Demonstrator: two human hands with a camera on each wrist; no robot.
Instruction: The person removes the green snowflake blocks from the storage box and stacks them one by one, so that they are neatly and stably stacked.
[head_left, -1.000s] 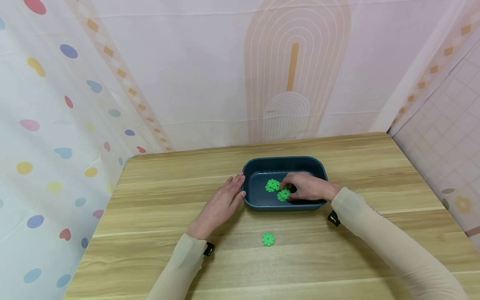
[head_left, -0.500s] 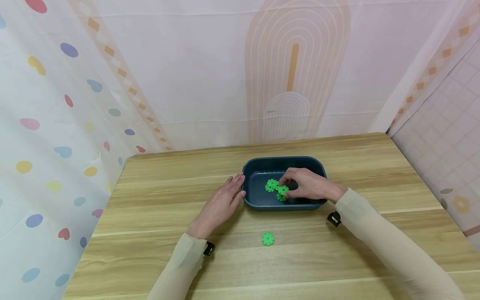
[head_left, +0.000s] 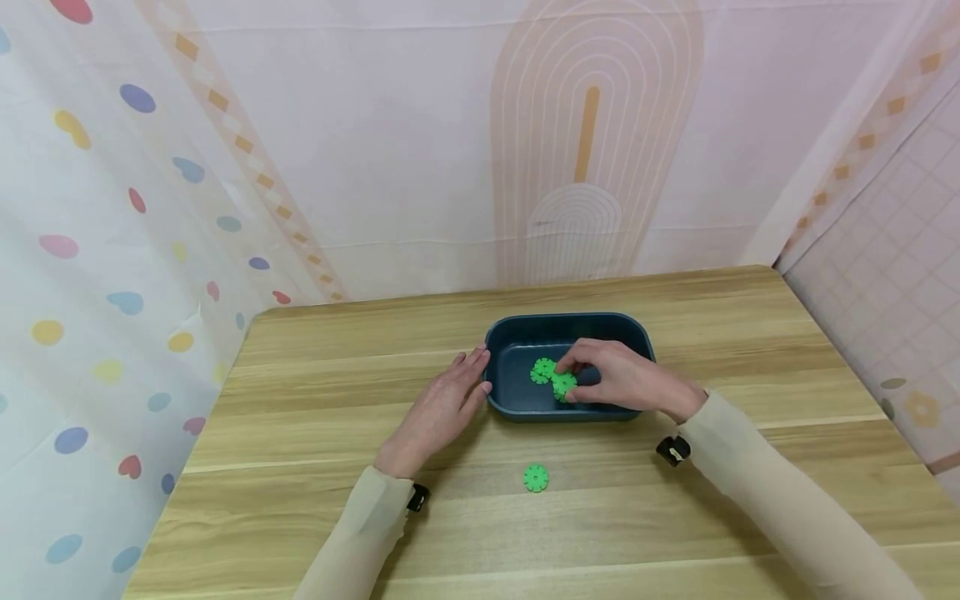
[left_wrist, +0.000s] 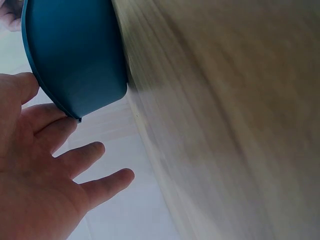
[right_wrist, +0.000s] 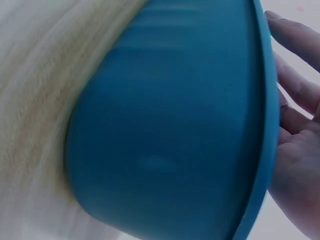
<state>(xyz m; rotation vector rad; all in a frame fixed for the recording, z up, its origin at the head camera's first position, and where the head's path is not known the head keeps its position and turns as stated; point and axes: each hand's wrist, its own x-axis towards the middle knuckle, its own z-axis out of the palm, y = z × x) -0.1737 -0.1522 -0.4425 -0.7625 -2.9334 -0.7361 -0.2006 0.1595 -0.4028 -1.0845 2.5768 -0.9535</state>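
Dark blue tray (head_left: 570,415) is lying on the surface (head_left: 285,400), long axis running left-right. Left hand (head_left: 441,406), fingers spread, is touching its left end; right hand (head_left: 618,377) is pinching a green disc (head_left: 565,383) inside, face up.

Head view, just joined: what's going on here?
A person is working at a wooden table with both hands. The right hand reaches into a dark blue bin and pinches a green notched disc between thumb and fingertips; whether it is lifted is hard to tell. More green discs lie beside it in the bin. The left hand touches the bin's left end with its fingertips. One loose disc lies on the table in front of the bin.
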